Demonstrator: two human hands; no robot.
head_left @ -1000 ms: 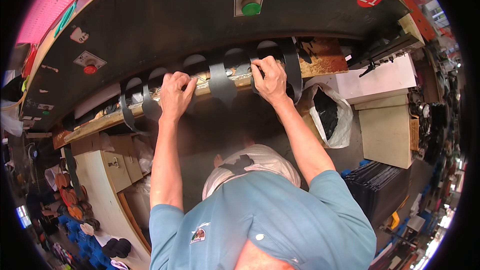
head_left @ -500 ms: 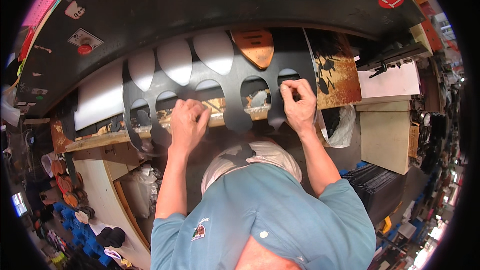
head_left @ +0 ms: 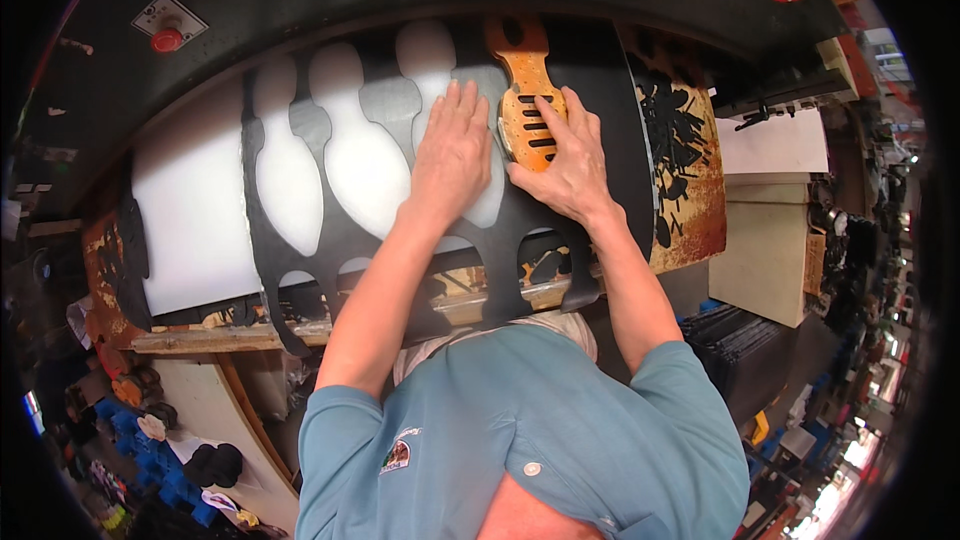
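Your left hand [head_left: 452, 155] flat on sheet [head_left: 330, 240] | your right hand [head_left: 565, 165] beside it, on die [head_left: 530, 115] | sheet on board [head_left: 190, 210] | buttoned panel [head_left: 300, 0] behind | boxes [head_left: 770, 230] right

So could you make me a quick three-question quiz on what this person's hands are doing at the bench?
1. True or false: the left hand lies flat, palm down, on the black sheet with sole-shaped cut-outs.
2. Which thing does the right hand touch? A) the red button B) the orange slotted cutting die C) the white board
3. Fill in: the holes in the black sheet show a ____ surface underneath.

Key
1. True.
2. B: the right hand's fingers rest along the orange slotted cutting die; the red button sits far off at upper left.
3. White: the white board shows through the cut-outs.
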